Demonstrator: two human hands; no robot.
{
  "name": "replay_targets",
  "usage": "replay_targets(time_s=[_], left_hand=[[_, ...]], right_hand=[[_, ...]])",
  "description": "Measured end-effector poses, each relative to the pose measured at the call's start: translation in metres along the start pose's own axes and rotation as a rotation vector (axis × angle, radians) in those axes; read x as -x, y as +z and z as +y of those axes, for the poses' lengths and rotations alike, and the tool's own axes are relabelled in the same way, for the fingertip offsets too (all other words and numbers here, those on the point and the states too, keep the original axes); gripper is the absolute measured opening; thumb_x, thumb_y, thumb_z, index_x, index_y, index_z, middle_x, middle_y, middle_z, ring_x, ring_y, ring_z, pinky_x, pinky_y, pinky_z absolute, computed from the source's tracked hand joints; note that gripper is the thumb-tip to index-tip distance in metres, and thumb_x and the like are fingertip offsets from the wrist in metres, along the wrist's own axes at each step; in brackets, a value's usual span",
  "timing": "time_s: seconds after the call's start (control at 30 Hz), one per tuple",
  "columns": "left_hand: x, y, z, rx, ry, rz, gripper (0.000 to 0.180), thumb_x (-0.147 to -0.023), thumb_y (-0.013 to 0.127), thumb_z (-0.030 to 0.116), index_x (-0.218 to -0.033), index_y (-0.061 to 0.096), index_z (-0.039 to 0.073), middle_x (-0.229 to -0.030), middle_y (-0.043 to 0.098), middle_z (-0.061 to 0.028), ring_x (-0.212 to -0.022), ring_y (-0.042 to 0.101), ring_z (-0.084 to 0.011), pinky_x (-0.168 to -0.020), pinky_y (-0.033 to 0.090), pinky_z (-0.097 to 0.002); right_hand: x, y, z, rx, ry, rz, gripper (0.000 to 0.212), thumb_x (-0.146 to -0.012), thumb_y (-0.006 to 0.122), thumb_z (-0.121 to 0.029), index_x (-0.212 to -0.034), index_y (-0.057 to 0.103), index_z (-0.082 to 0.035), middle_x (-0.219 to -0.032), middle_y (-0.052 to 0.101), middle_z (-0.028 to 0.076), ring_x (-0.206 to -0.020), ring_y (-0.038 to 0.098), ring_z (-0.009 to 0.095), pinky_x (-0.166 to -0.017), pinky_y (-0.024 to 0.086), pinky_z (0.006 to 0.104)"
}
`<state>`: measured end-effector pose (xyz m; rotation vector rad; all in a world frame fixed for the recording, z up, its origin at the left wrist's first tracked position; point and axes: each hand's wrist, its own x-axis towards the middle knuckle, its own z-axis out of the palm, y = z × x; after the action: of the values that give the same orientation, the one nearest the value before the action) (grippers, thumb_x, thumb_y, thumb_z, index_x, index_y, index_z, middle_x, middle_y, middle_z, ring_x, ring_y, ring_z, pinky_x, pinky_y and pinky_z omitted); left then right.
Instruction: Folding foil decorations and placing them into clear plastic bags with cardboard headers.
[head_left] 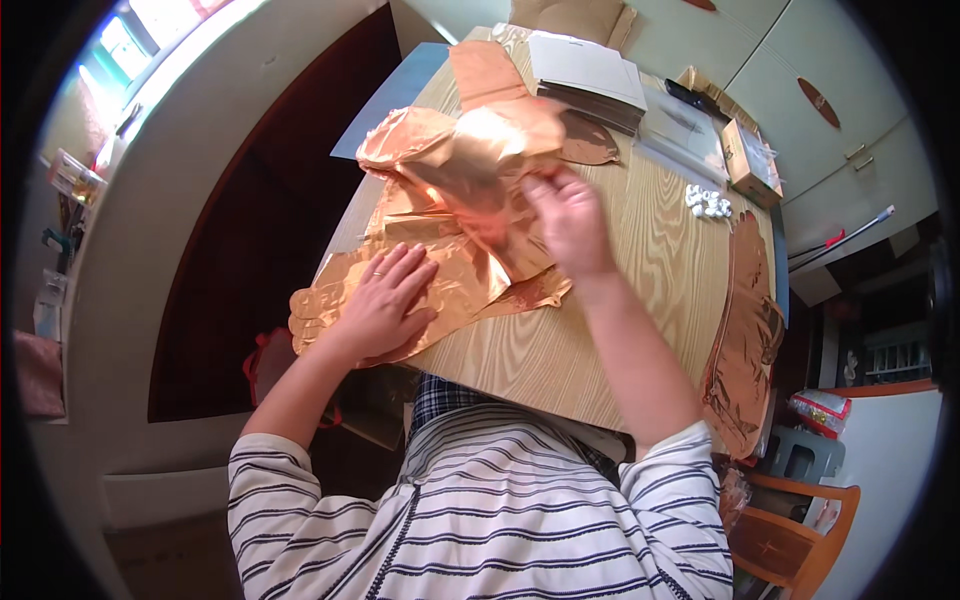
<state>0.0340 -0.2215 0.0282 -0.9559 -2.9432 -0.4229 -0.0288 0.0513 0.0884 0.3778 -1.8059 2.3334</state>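
Note:
A large copper-coloured foil balloon (480, 170), flat in places and puckered in others, spreads over the left half of the wood-grain table (650, 240). My left hand (385, 300) rests on its near part, fingers spread and palm down. Farther up on the right, my right hand (570, 215) has its fingers closed on the balloon's edge, and the foil there is lifted and creased. Motion blurs this hand a little. Its fingertips are partly hidden against the foil.
More copper foil (740, 350) hangs over the table's right edge. Small white pieces (708, 202) lie in a heap nearby. At the back are a stack of white cards (590, 75), clear plastic sleeves (680, 130) and a cardboard box (752, 165). A wooden chair (800, 540) stands at right.

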Motion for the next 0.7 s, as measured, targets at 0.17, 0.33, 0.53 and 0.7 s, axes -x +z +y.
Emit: replay_targets(time_s=[0.17,0.33,0.53,0.7], left_hand=[[-0.012,-0.015,-0.024,0.136,0.039,0.094,0.048,-0.086,0.069,0.03,-0.129,0.064,0.009,-0.139,0.057,-0.0162,-0.134,0.05,-0.0347,-0.116,0.033,-0.049],[-0.059,-0.003,-0.002,-0.049,0.14,0.346,0.016,-0.084,0.069,0.021,-0.093,0.071,0.009,-0.098,0.067,-0.0091,-0.097,0.064,-0.0275,-0.089,0.047,-0.0444],[-0.143,0.019,-0.037,0.121,-0.012,0.25,0.033,-0.088,0.069,0.033,-0.115,0.07,0.013,-0.122,0.066,-0.0124,-0.113,0.061,-0.0272,-0.093,0.048,-0.0451],[-0.177,0.002,-0.075,0.331,-0.093,0.072,0.1,-0.076,0.082,0.052,-0.153,0.036,0.008,-0.147,0.049,-0.0208,-0.133,0.05,-0.0352,-0.113,0.04,-0.0491]], right_hand=[[0.027,-0.064,-0.095,0.562,-0.311,-0.088,0.01,-0.099,0.062,-0.007,-0.106,0.068,-0.002,-0.09,0.071,0.006,-0.081,0.066,0.013,-0.074,0.052,0.0284],[0.057,-0.079,-0.138,0.778,-0.182,-0.22,0.01,-0.097,0.063,-0.003,-0.106,0.068,-0.004,-0.089,0.071,0.01,-0.078,0.068,0.017,-0.072,0.053,0.0301],[0.06,-0.07,-0.128,0.872,-0.43,-0.432,0.012,-0.088,0.067,0.001,-0.099,0.067,-0.005,-0.091,0.071,0.011,-0.084,0.071,0.028,-0.074,0.056,0.0374],[0.115,-0.096,-0.127,1.086,-0.313,-0.647,0.015,-0.08,0.067,-0.003,-0.094,0.067,-0.007,-0.083,0.068,0.009,-0.083,0.068,0.029,-0.079,0.053,0.0405]])
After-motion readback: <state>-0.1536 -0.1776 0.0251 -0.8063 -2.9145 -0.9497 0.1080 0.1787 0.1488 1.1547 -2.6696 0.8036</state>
